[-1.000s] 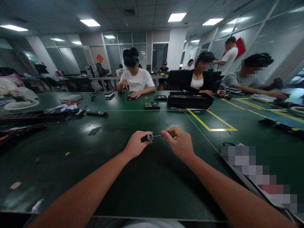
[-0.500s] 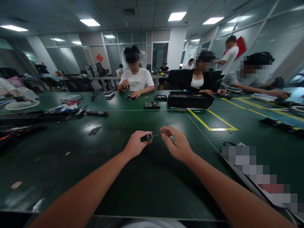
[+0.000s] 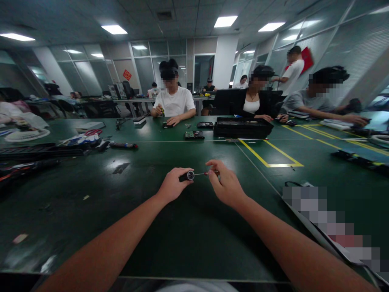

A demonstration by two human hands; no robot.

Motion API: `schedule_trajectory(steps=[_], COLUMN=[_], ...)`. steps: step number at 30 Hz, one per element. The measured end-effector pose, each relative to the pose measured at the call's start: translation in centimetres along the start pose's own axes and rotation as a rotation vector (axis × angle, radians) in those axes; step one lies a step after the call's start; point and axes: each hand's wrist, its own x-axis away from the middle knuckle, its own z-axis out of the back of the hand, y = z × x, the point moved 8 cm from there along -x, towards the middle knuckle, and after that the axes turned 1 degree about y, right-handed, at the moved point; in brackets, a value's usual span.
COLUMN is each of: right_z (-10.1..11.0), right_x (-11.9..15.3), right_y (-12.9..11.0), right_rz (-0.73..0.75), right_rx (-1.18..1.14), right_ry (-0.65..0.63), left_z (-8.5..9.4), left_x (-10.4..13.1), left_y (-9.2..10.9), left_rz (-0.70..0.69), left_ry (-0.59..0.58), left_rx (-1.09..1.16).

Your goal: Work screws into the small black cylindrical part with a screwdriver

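My left hand (image 3: 174,184) is closed around a dark cylindrical part (image 3: 190,175) with a round, light-rimmed end that faces me. To its right, my right hand (image 3: 226,182) holds a small screwdriver (image 3: 215,172) with a reddish handle between thumb and fingers. The thin shaft points left and its tip meets the right side of the cylindrical part. Both hands are just above the green table (image 3: 188,239), near its middle. Fingers hide most of the part's body.
A long black case (image 3: 243,128) and an open green-board device (image 3: 194,135) lie farther back. Tools and a black-red cylinder (image 3: 123,145) are at the left. A bag (image 3: 328,231) lies at the right. Several people sit opposite; a person's hand (image 3: 174,121) rests on a small device.
The fingers of my right hand have shifted slightly around the screwdriver handle, and more of the handle shows. My left hand has barely moved. The view has shifted slightly.
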Motion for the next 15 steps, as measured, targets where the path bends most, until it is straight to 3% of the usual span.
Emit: schedule_trajectory(steps=[6, 15], right_z=[-0.69, 0.08], right_x=[0.03, 0.10], right_y=[0.39, 0.16], right_rz=[-0.067, -0.080], right_rx=[0.026, -0.186], right_ry=[-0.091, 0.031], left_z=[0.01, 0.46], left_x=[0.00, -0.04], left_y=[0.06, 0.48], left_rz=[0.001, -0.002], left_ry=[-0.005, 0.030], left_rx=[0.006, 0.007])
